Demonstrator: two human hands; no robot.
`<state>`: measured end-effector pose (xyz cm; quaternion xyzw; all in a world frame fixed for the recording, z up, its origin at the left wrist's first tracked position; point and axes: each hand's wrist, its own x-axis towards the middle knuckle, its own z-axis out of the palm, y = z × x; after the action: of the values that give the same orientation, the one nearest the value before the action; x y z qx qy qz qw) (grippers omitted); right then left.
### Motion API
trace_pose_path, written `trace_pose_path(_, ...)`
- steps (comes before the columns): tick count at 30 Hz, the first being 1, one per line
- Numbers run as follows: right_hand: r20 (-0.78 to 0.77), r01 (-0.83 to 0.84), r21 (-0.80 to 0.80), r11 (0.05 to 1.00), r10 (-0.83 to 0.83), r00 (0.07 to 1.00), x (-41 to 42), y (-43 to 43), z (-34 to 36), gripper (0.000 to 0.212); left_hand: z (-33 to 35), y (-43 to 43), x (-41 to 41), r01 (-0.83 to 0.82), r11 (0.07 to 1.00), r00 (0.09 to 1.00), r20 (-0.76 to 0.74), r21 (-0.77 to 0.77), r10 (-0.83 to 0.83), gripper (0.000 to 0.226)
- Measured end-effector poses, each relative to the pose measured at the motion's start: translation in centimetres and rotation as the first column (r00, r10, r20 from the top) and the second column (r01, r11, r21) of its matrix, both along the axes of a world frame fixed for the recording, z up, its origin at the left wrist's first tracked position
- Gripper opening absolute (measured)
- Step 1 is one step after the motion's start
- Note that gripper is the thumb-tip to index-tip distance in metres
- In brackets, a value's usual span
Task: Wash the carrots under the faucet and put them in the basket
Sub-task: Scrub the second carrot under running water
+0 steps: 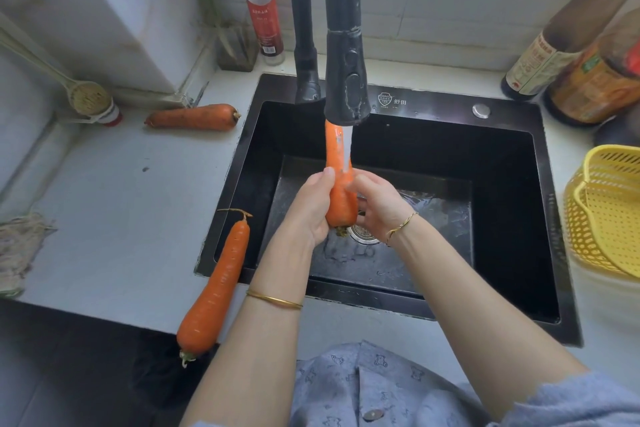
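1. Held nearly upright over the black rectangular sink [502, 218]: a wet, bright orange carrot [341, 184], tapered tip up beneath the black pull-down faucet head [346, 80], stubby stem end down.
2. Rinsed along its upper half by a white stream of water [346, 146].
3. Clasped low from the left by the left hand [311, 208], thumb up along the skin; gripped from the right by the right hand [377, 204], fingers curled round it.
4. Lying over the sink's left rim and the white counter [121, 218]: a long smooth orange carrot [218, 284], stem end overhanging the counter's front edge.
5. Farther back, near the rim: a dusty orange carrot [192, 117].
6. Just right of the sink: a yellow perforated plastic basket [606, 211], with open basin between it and the hands.
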<state>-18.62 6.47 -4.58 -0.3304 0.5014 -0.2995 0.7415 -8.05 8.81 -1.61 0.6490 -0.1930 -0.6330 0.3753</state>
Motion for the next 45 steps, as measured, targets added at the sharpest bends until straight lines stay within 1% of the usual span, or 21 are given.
trace_pose_path(2,0.001,-0.027,0.000,1.000,0.027,1.000,-0.2,0.1,-0.1,0.032,0.1,0.1,-0.1,-0.008,1.000,1.000,-0.007,-0.003,0.008,0.039)
trace_pose_path(7,-0.074,0.125,0.013,0.992,-0.124,0.990,0.6,-0.5,0.1,0.011,0.1,-0.1,-0.6,-0.003,1.000,1.000,-0.006,-0.013,0.003,0.039)
trace_pose_path(8,-0.062,0.121,0.012,0.993,-0.120,0.991,0.7,-0.4,0.2,0.010,0.1,-0.2,-0.6,-0.006,1.000,1.000,-0.003,-0.018,0.006,0.039)
trace_pose_path(10,-0.029,0.067,0.011,0.998,-0.067,0.997,0.6,-0.2,0.2,0.020,0.1,-0.2,-0.3,-0.007,1.000,1.000,-0.005,-0.025,0.007,0.038)
trace_pose_path(12,-0.030,0.035,0.008,0.999,-0.035,0.999,0.6,-0.1,0.1,0.026,0.1,-0.1,-0.1,-0.004,1.000,1.000,-0.002,-0.020,0.004,0.037)
trace_pose_path(16,-0.082,0.098,0.034,0.995,-0.095,0.992,1.1,-0.4,-0.1,0.014,0.2,0.1,-0.1,-0.016,1.000,1.000,-0.006,-0.017,0.016,0.036)
trace_pose_path(18,-0.083,0.108,0.056,0.993,-0.103,0.991,1.4,-0.5,0.0,0.011,0.3,0.1,-0.1,-0.024,1.000,1.000,-0.004,-0.014,0.024,0.035)
trace_pose_path(21,-0.078,0.091,0.053,0.994,-0.087,0.993,1.3,-0.3,-0.1,0.011,0.3,0.3,-0.1,-0.021,1.000,1.000,-0.009,0.002,0.021,0.037)
trace_pose_path(23,-0.081,0.059,0.053,0.997,-0.055,0.995,1.2,0.0,-0.4,0.024,0.3,0.4,0.0,-0.024,1.000,1.000,-0.014,0.006,0.024,0.036)
trace_pose_path(24,-0.082,0.053,0.056,0.997,-0.048,0.995,1.1,0.1,-0.4,0.027,0.3,0.4,0.0,-0.021,1.000,1.000,-0.013,0.007,0.021,0.035)
trace_pose_path(26,-0.087,0.073,0.071,0.995,-0.067,0.994,1.2,-0.1,-0.1,0.018,0.2,0.4,-0.2,-0.005,1.000,1.000,0.001,0.010,0.005,0.035)
trace_pose_path(28,-0.095,0.102,0.093,0.990,-0.094,0.991,1.3,-0.6,0.2,0.016,0.2,0.4,-0.3,0.001,1.000,1.000,0.018,0.015,-0.001,0.036)
trace_pose_path(31,-0.093,0.072,0.077,0.994,-0.065,0.994,1.2,-0.6,0.3,0.013,0.2,0.2,-0.2,-0.004,1.000,1.000,0.028,0.015,0.003,0.036)
trace_pose_path(34,-0.093,0.033,0.049,0.998,-0.028,0.995,0.9,-0.2,0.0,0.017,0.1,0.3,-0.1,0.016,1.000,0.999,0.035,0.016,-0.016,0.038)
trace_pose_path(36,-0.084,0.076,0.061,0.995,-0.071,0.994,1.0,-0.3,0.1,0.012,0.0,0.4,-0.4,0.027,0.999,0.998,0.050,0.021,-0.028,0.038)
trace_pose_path(38,-0.088,0.108,0.088,0.990,-0.100,0.991,1.2,-0.6,0.0,0.015,-0.1,0.3,-0.6,0.014,1.000,0.999,0.050,0.026,-0.015,0.037)
trace_pose_path(40,-0.088,0.090,0.102,0.991,-0.081,0.993,1.0,-0.6,-0.1,0.019,-0.1,0.2,-0.5,0.005,1.000,0.999,0.045,0.023,-0.006,0.039)
trace_pose_path(43,-0.070,-0.009,0.068,0.998,0.014,0.997,0.4,-0.3,-0.3,0.020,-0.1,0.2,-0.1,0.006,1.000,0.999,0.039,0.023,-0.007,0.040)
trace_pose_path(45,-0.108,0.002,0.053,0.999,0.004,0.994,0.5,-0.4,-0.2,0.016,-0.1,0.4,-0.1,0.019,0.999,0.999,0.035,0.028,-0.020,0.039)
